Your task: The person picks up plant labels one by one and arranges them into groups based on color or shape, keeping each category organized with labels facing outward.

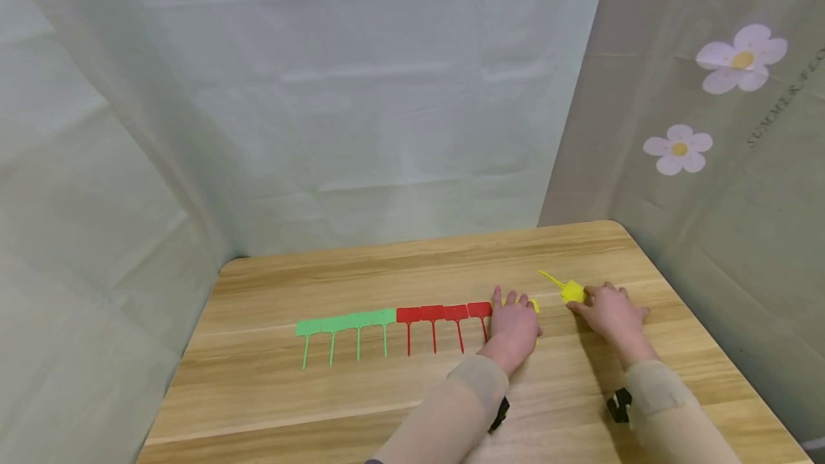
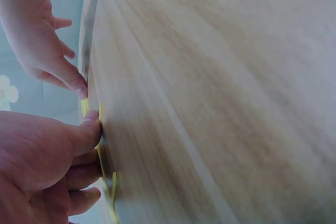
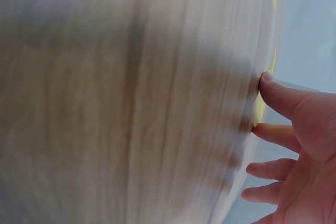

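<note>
A row of flat T-shaped plastic plant labels lies on the wooden table (image 1: 277,407): several green labels (image 1: 346,321) on the left, then several red labels (image 1: 432,313), their stems towards me. Yellow labels (image 1: 534,305) continue the row, mostly hidden under my left hand (image 1: 515,324). That hand rests over them, its fingers spread forward; in the left wrist view its thumb touches the tabletop beside a yellow edge (image 2: 114,184). Further right, my right hand (image 1: 611,312) pinches a yellow label (image 1: 571,291) between thumb and forefinger, with the stem pointing up and left.
Pale cloth (image 1: 399,127) hangs behind the table, and a cloth printed with flowers (image 1: 743,59) on its right. Black wrist straps (image 1: 620,405) sit at both sleeves. The table's right edge runs close beyond my right hand.
</note>
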`<state>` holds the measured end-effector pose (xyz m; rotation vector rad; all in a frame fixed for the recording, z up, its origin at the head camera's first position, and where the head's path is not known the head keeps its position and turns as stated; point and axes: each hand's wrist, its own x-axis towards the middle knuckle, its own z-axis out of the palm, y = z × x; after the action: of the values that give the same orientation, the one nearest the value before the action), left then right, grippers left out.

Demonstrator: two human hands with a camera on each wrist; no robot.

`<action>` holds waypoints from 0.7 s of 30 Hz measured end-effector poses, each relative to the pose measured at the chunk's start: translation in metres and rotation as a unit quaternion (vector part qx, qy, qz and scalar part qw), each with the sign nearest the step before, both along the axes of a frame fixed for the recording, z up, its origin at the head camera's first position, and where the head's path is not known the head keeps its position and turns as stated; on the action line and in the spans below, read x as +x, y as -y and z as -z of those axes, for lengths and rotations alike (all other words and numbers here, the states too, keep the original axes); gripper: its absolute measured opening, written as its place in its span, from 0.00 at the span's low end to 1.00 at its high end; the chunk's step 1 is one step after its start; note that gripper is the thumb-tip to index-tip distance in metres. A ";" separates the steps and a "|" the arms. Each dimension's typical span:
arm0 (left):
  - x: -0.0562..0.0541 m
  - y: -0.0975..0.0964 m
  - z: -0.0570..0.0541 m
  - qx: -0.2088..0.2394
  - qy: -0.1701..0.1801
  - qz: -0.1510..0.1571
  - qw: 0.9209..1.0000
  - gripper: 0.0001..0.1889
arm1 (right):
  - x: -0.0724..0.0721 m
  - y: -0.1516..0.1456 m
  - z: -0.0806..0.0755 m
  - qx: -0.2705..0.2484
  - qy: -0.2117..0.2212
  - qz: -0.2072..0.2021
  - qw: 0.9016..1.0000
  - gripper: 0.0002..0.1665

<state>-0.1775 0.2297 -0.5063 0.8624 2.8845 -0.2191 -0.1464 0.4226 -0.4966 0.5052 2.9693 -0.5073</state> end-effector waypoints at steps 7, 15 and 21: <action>0.000 -0.001 -0.001 0.003 -0.002 -0.005 1.000 0.31 | -0.004 0.003 -0.003 -0.029 -0.021 0.020 0.999 0.41; 0.001 -0.001 -0.002 0.003 0.002 -0.002 1.000 0.31 | -0.008 -0.010 -0.003 -0.064 -0.003 0.047 0.997 0.40; 0.002 0.001 -0.004 0.000 0.006 0.001 1.000 0.30 | -0.006 -0.025 -0.009 -0.048 0.023 0.050 0.997 0.41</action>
<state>-0.1756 0.2288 -0.5027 0.8643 2.8725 -0.2130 -0.1529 0.4474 -0.4877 0.6499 2.8711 -0.6353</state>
